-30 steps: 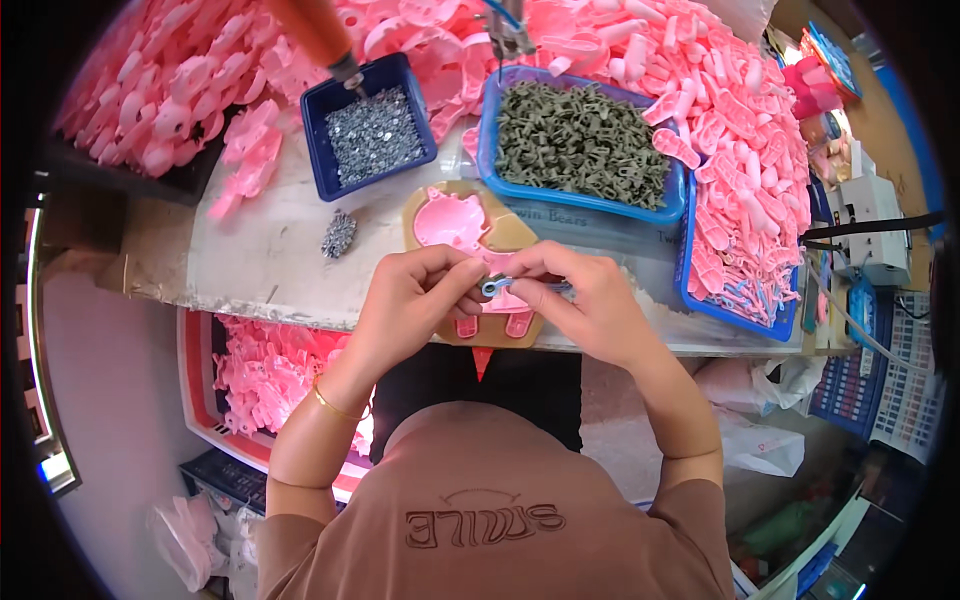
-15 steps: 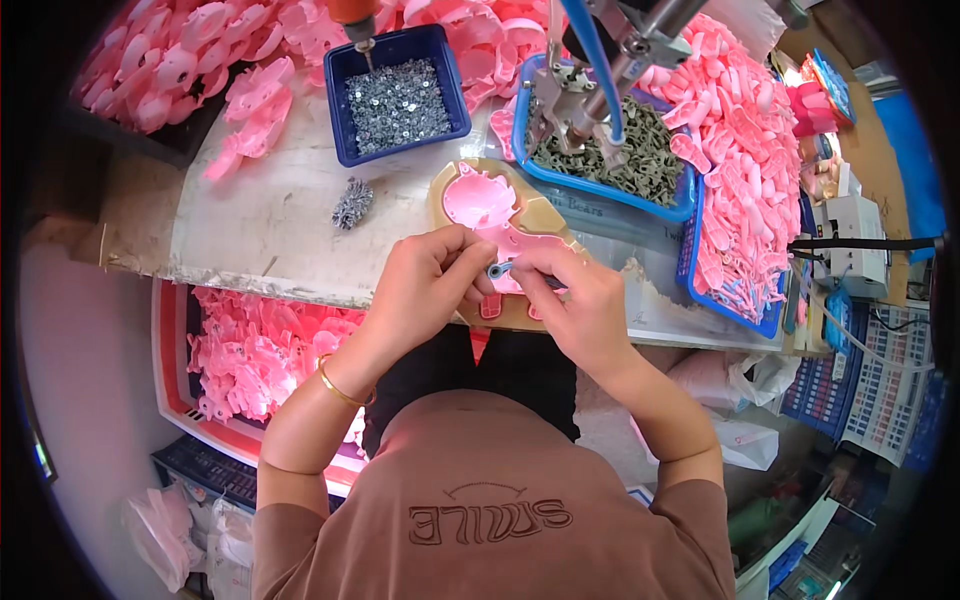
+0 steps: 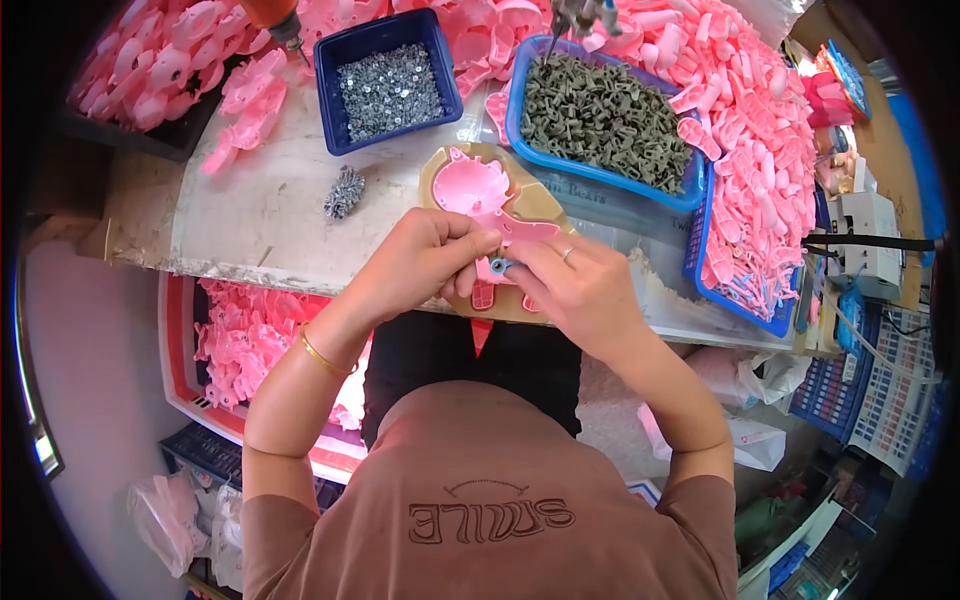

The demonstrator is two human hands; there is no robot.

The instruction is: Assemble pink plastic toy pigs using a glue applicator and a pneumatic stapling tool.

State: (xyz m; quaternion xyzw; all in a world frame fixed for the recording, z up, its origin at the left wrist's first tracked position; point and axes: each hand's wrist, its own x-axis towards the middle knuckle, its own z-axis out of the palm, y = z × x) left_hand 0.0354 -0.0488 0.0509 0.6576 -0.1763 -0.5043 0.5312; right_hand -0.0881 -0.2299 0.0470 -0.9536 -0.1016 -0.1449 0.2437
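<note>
A pink plastic shell point(image 3: 470, 185), rounded at one end with small feet at the other, lies in a tan holder point(image 3: 540, 203) at the table's near edge. My left hand point(image 3: 425, 258) is over its left side, thumb and forefinger pinched together; what they hold, if anything, is hidden. Between my hands sits a small blue-grey ring-shaped part point(image 3: 498, 266), low over the shell. The bent fingers of my right hand point(image 3: 590, 295) close on it from the right, their tips partly covered. Whether the ring touches the shell cannot be made out.
Behind the holder stand a dark blue tray of screws point(image 3: 390, 95) and a blue tray of grey-green parts point(image 3: 605, 125). A clump of screws point(image 3: 345, 192) lies left. An orange power screwdriver point(image 3: 270, 15) hangs above. Pink pieces point(image 3: 755, 150) heap up right; more fill a crate point(image 3: 255, 335) below.
My right hand has turned further over the shell, its back now showing. The view has shifted slightly. The screwdriver and metal arm now appear higher, the screwdriver also farther left.
</note>
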